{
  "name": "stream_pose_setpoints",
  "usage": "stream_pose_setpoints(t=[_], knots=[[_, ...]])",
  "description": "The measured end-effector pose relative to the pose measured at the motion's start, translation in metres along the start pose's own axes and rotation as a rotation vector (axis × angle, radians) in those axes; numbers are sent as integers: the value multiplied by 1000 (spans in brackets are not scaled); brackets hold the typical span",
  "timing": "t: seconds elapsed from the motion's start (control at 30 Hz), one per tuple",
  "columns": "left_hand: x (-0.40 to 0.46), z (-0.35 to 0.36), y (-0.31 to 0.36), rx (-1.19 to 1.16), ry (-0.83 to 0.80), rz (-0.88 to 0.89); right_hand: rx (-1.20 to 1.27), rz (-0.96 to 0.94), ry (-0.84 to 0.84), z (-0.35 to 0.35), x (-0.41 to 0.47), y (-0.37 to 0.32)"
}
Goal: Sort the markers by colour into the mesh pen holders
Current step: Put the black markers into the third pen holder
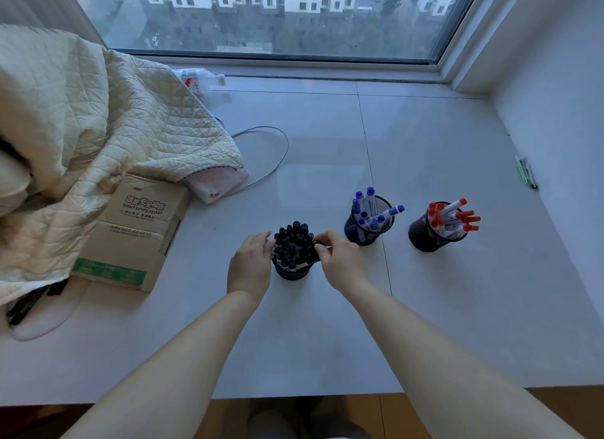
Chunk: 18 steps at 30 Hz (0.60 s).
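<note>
**Seating the last black marker in a crowded holder**

Head view: Three mesh pen holders are seen on the pale tabletop. The holder of black markers (292, 254) stands at the centre, the holder of blue markers (368, 219) at about two o'clock from it, and the holder of red markers (438, 227) further out at three o'clock, well apart from the black one. No loose marker is seen lying on the tabletop, so the sort is judged to be nearly finished.

The left hand (250, 265) is laid against the nine o'clock side of the black holder, fingers curled at its rim, so its grip is closed on the holder. The right hand (340, 259) is at the three o'clock side; its fingertips pinch what appears to be a black marker (316, 246) at the rim, though the pinched part is small and partly hidden.

For this step to be done well, the holder should be kept steady by the left hand while the marker is guided tip-down into a gap between its neighbours, not forced onto their caps. The packed bundle may splay or tip the holder if pressed sideways.

At nine o'clock a cardboard box (130, 229) and a quilted blanket (85, 118) are seen, and a thin cable (277, 154) at eleven o'clock.
</note>
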<state>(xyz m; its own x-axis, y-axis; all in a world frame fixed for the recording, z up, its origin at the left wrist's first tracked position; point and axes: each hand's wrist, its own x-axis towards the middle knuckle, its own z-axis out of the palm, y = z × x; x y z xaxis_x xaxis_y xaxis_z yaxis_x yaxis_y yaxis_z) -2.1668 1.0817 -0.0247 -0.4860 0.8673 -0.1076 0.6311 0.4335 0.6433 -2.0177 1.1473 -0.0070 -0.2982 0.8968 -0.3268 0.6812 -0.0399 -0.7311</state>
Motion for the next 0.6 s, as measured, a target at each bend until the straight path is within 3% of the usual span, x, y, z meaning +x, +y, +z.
stream_pose_setpoints(t=[0.17, 0.37, 0.5, 0.6], knots=[[2, 10, -8, -91, -192, -28, 25, 10, -7, 1, 2, -1], [3, 19, -18, -24, -374, -97, 64, 69, -42, 0, 11, -5], [-3, 20, -19, -176, -405, -169, 111, 91, -38, -2, 13, -4], [-19, 24, -17, -259, -331, -187, 165, 93, 40, -6, 8, 6]])
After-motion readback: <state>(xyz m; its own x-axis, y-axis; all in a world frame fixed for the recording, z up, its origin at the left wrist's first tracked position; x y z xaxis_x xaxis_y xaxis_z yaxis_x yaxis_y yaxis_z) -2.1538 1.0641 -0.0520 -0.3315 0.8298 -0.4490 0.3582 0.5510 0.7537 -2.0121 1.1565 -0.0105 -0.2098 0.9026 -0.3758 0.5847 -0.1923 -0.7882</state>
